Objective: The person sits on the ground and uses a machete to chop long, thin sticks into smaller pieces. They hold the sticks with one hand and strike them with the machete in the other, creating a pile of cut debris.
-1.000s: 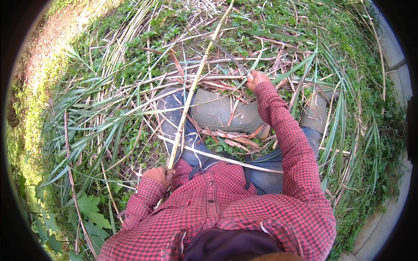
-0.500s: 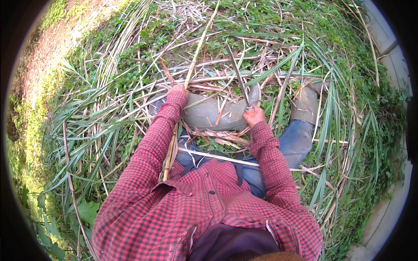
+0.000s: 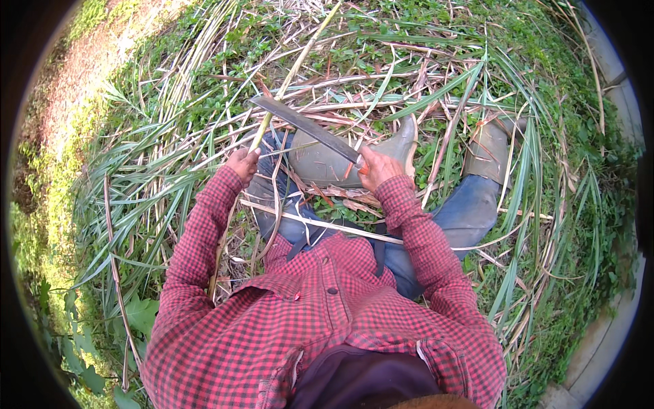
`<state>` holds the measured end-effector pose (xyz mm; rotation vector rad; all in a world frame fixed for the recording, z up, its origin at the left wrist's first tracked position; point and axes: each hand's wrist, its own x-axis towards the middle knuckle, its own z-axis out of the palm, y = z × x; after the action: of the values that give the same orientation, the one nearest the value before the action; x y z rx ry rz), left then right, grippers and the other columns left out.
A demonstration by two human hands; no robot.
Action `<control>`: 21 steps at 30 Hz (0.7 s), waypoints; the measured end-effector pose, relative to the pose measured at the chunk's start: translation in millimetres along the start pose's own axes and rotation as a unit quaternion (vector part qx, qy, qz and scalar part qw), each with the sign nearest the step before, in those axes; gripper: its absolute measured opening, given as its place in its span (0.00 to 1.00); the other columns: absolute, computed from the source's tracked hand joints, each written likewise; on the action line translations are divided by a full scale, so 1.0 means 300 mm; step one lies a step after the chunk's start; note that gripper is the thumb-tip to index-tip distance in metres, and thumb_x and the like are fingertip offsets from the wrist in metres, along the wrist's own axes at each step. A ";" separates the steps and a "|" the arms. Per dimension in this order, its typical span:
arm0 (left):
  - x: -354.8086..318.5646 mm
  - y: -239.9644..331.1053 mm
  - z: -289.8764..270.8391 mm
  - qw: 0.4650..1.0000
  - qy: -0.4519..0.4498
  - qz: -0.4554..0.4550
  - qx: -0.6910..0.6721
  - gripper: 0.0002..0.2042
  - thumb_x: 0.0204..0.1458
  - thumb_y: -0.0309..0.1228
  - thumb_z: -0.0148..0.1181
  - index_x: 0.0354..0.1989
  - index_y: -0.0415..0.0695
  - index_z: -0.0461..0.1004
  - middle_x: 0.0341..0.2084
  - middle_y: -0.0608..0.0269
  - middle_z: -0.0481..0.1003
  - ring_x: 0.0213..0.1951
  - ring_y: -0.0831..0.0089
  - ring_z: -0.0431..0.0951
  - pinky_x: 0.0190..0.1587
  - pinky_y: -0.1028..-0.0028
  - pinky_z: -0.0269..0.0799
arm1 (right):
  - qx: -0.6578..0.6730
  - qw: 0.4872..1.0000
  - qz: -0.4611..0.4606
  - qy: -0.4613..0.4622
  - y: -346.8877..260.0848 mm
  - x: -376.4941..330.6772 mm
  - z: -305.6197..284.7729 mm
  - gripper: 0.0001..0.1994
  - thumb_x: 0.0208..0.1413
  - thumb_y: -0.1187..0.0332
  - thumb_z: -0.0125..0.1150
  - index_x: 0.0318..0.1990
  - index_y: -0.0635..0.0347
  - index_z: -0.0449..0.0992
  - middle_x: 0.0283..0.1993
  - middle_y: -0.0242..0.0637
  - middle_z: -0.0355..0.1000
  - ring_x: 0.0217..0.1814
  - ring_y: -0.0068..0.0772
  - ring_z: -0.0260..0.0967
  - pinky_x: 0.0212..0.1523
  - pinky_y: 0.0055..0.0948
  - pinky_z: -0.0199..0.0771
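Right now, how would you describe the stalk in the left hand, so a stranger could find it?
Start at the grey-green boot. The left hand beside it grips a pale yellow-green stalk running up past the long knife. Unlike the flat leaves around, it is round, straight and bare.

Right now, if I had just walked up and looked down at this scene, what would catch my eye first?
Most striking is the long dark machete blade, held in the right hand and angled up to the left across the middle. Its tip meets a pale green cane stalk that the left hand grips lower down. Below them spread the red checked shirt and grey rubber boots, ringed by cut leaves.
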<state>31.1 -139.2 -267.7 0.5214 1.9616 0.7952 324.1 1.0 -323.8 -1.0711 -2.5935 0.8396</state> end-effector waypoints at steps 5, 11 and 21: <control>-0.270 -0.061 -0.008 0.996 -0.051 -0.007 -0.073 0.12 0.54 0.41 0.49 0.26 0.48 0.60 0.09 0.77 0.54 0.07 0.87 0.49 0.07 0.83 0.43 | -0.045 0.999 -0.010 -0.004 -0.002 0.148 0.030 0.13 0.43 0.68 0.57 0.37 0.56 0.64 0.34 0.44 0.71 0.38 0.49 0.70 0.37 0.44 0.69; -0.452 -0.111 -0.014 0.985 -0.097 -0.051 -0.136 0.13 0.56 0.42 0.46 0.24 0.49 0.58 0.08 0.77 0.52 0.05 0.86 0.49 0.06 0.83 0.43 | -0.087 0.990 0.110 -0.012 0.115 0.296 -0.044 0.16 0.45 0.66 0.55 0.44 0.56 0.65 0.34 0.47 0.72 0.39 0.49 0.70 0.40 0.42 0.69; -0.467 -0.169 -0.018 0.854 -0.334 -0.092 -0.387 0.15 0.60 0.41 0.34 0.24 0.47 0.57 0.09 0.75 0.54 0.05 0.86 0.52 0.05 0.84 0.50 | -0.118 0.989 0.081 0.032 0.155 0.332 -0.095 0.14 0.45 0.66 0.55 0.39 0.57 0.63 0.31 0.47 0.72 0.37 0.49 0.70 0.37 0.44 0.70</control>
<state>92.0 -265.8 -217.8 0.0799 0.9128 1.0215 291.5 109.6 -329.6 -1.3646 -2.6274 0.5258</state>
